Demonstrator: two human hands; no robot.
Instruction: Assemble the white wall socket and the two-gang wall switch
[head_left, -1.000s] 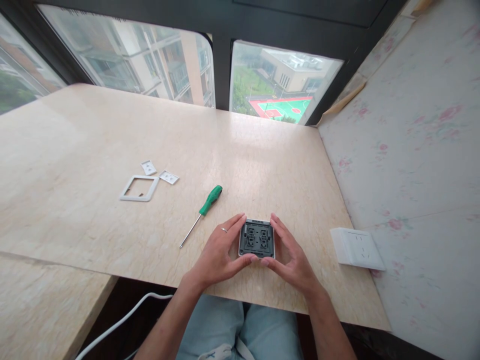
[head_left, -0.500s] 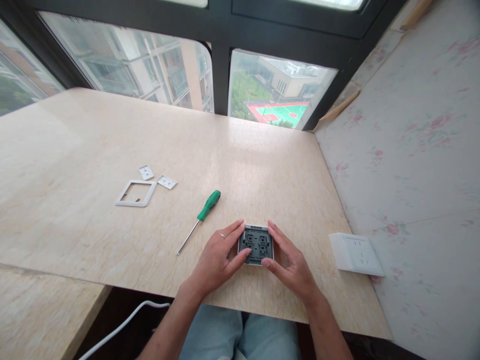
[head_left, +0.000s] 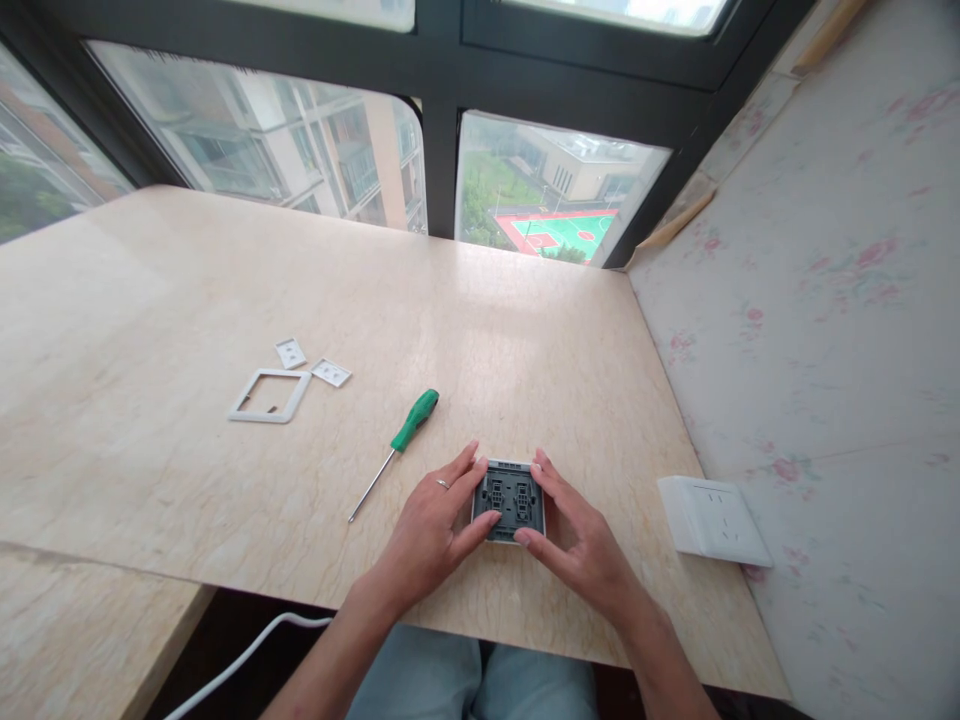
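A square wall switch [head_left: 510, 502] with a dark grey inner face and white edges lies near the front of the marble-look counter. My left hand [head_left: 435, 530] grips its left side, thumb on the lower left of the face. From the right, my right hand [head_left: 577, 535] holds the other side, fingers at the top right corner and thumb at the lower right. Left of my hands rests a green-handled screwdriver [head_left: 415, 422], its metal shaft pointing toward me. Farther left lie a white switch frame [head_left: 296, 398] and two small white rocker caps [head_left: 290, 353], [head_left: 331, 373].
A white socket box [head_left: 712, 520] is mounted on the flowered wall [head_left: 825, 400] at the right. Dark-framed windows [head_left: 442, 150] close off the back. The counter's front edge is close to my legs [head_left: 465, 675], and a white cable [head_left: 247, 655] hangs below it.
The view has tilted slightly, so everything sits a little lower. The left index finger has lifted a bit off the switch's upper edge; both hands still hold the switch.
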